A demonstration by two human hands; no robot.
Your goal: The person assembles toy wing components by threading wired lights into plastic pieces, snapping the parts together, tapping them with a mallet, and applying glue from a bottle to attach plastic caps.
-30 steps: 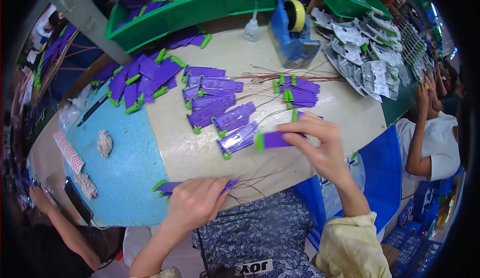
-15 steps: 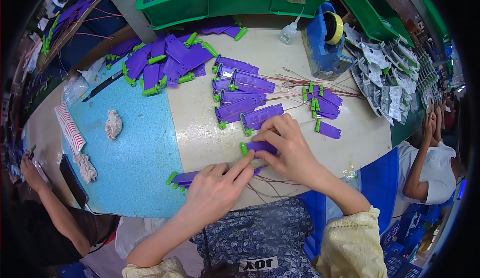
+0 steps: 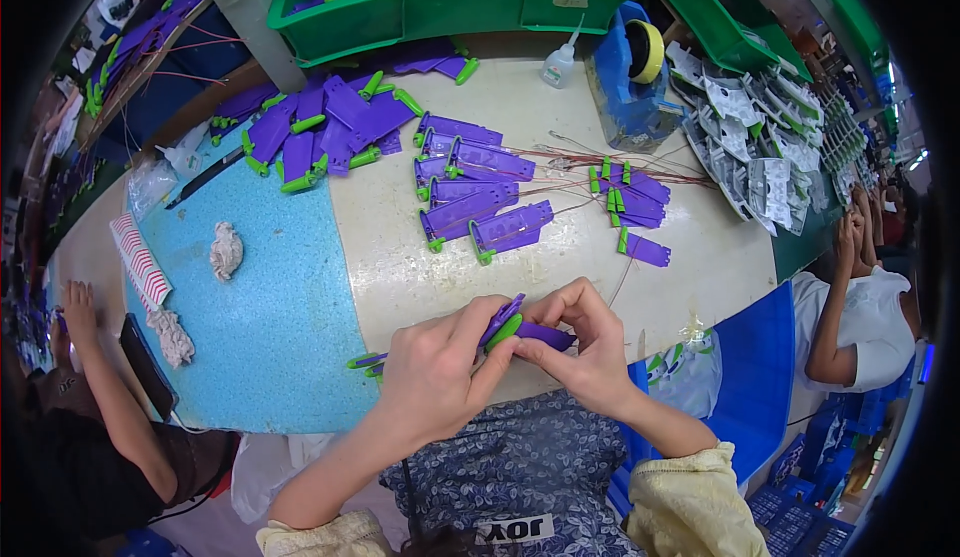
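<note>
Near the table's front edge, my left hand (image 3: 435, 362) and my right hand (image 3: 585, 347) come together on a flat purple plastic piece (image 3: 548, 336) with a green end (image 3: 505, 331). Left fingers and thumb pinch it at the green end, while the right thumb and fingers grip its purple part. It is tilted, and fingers hide much of it; I cannot tell whether it is one part or two. Partly behind my left hand lie more purple pieces with green tips (image 3: 366, 362). Beyond my hands, several purple pieces with green ends and thin wires (image 3: 510, 229) lie in a column.
Smaller purple-green parts (image 3: 640, 197) lie to the right, a purple pile (image 3: 335, 127) far left. A green bin (image 3: 450, 22), glue bottle (image 3: 558, 65), blue tape dispenser (image 3: 632, 107) and grey-white plastic parts (image 3: 760, 147) stand behind. A blue bin (image 3: 755, 387) is front right. Co-workers sit both sides.
Both hands have drawn closer to me, and the purple piece is now raised and tilted between them. The co-worker's hand at the left has moved. The view has shifted slightly.
</note>
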